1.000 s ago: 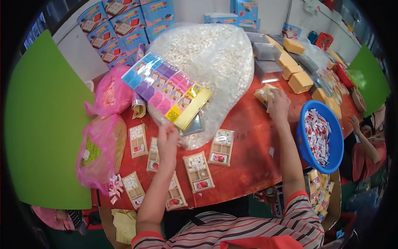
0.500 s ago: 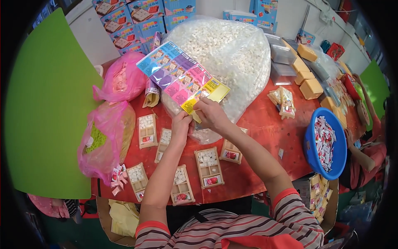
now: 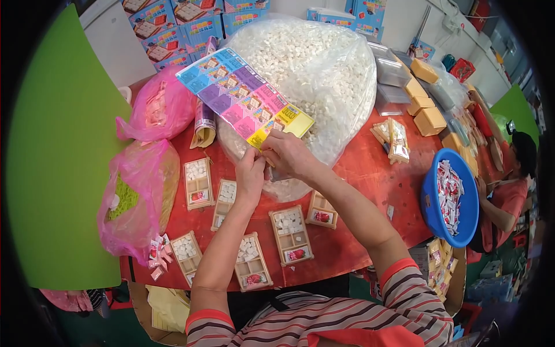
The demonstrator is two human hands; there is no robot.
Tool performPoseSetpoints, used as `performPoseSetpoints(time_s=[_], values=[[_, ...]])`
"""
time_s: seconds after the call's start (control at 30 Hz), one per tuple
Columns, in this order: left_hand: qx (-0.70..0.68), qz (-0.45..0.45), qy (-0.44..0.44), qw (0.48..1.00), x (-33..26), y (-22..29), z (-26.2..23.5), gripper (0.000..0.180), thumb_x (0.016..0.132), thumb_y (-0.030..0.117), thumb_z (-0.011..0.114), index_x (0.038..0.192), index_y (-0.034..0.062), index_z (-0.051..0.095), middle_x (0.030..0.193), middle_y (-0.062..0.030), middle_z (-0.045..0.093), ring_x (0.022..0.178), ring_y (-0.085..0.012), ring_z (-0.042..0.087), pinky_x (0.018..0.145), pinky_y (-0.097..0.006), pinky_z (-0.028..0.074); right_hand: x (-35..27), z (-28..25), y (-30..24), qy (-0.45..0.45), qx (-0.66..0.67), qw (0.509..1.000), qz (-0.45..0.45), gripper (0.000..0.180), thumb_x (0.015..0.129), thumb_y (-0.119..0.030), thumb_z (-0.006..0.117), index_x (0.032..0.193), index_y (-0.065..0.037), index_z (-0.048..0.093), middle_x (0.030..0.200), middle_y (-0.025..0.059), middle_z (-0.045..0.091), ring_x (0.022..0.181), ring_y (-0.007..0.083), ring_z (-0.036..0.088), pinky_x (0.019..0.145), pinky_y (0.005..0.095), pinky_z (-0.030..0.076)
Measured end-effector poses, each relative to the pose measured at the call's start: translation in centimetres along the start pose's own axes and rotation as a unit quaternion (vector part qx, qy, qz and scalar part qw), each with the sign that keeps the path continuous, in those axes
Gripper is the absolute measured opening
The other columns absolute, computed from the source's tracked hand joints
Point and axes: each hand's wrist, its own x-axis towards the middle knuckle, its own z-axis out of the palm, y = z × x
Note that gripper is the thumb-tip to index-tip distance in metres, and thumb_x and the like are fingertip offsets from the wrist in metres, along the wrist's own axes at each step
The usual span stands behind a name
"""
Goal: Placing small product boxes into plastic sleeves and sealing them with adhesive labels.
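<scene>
Left hand [image 3: 250,169] and right hand [image 3: 287,151] both pinch the sheet [image 3: 243,96] above the bag [image 3: 312,69].

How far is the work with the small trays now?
Done: six small trays on the red table hold white pieces. In hand: left hand and right hand grip the colourful sticker sheet at its near edge. Left: some tray compartments look empty.
</scene>
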Motion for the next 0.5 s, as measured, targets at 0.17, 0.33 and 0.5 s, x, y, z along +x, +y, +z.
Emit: performPoseSetpoints(time_s=[0.17,0.33,0.5], values=[[0.028,0.015,-0.018,0.999,0.3,0.0,-0.2,0.011,0.092,0.009,0.048,0.085,0.0030,0.054,0.065,-0.0022,0.054,0.051,-0.0081,0.047,0.047,-0.023,0.037,0.2,-0.3,-0.7,-0.034,-0.055,0.998,0.006,0.012,0.080,-0.014,0.062,0.076,-0.003,0.061,0.080,0.0112,0.059,0.083,0.0285,0.060,0.073,0.0385,0.050],[-0.010,-0.007,-0.038,0.999,0.7,-0.3,-0.9,0.012,0.092,0.008,0.048,0.084,0.0033,0.055,0.065,-0.0026,0.055,0.051,-0.0085,0.049,0.047,-0.022,0.037,0.5,-0.5,-0.4,-0.060,-0.075,0.995,-0.015,0.012,0.081,-0.013,0.060,0.075,-0.003,0.061,0.080,0.0111,0.059,0.084,0.0278,0.060,0.071,0.0390,0.051],[-0.050,-0.029,-0.041,0.997,0.9,-0.6,-0.5,0.012,0.091,0.009,0.049,0.084,0.0040,0.056,0.067,-0.0034,0.057,0.050,-0.0094,0.050,0.046,-0.022,0.037,0.2,0.4,1.1,0.006,0.002,0.999,0.036,0.013,0.082,-0.013,0.059,0.079,-0.001,0.062,0.079,0.0123,0.061,0.074,0.0268,0.062,0.065,0.0355,0.050]])
